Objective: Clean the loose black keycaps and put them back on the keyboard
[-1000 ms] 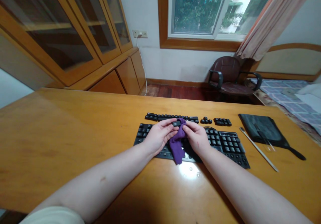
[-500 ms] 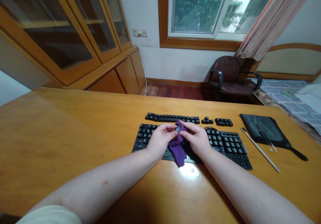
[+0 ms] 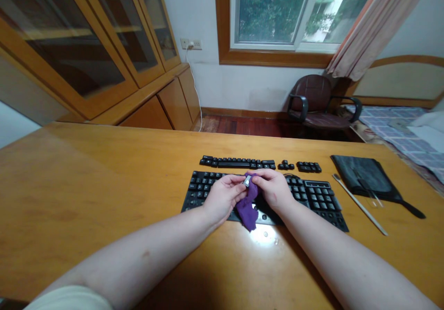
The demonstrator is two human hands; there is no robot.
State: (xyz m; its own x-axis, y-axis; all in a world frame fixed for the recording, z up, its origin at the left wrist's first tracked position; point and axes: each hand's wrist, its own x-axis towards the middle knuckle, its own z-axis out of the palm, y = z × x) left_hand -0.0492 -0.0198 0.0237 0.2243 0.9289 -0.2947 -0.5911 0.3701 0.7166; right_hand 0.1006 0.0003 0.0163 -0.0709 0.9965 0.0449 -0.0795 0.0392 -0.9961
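Both my hands meet over a black keyboard (image 3: 312, 201) on the wooden table (image 3: 104, 185). My left hand (image 3: 224, 198) pinches a small keycap (image 3: 247, 181) between thumb and fingers. My right hand (image 3: 274, 189) is closed on a purple cloth (image 3: 248, 208), pressed against the keycap, with the cloth's tail hanging down over the keyboard's front edge. A row of loose black keycaps (image 3: 237, 163) lies on the table just behind the keyboard, with two smaller groups (image 3: 308, 166) to its right.
A black pouch (image 3: 362, 176) with a black-handled tool (image 3: 409, 210) lies at the right, a thin pale stick (image 3: 359, 203) beside it. Beyond the table stand a dark armchair (image 3: 314, 106), wooden cabinets (image 3: 104, 60) at the left, a window and a bed at the right.
The keycap has been turned in my fingers, its pale underside now showing. Both hands stayed over the keyboard, working the cloth around it; the view shifted slightly.
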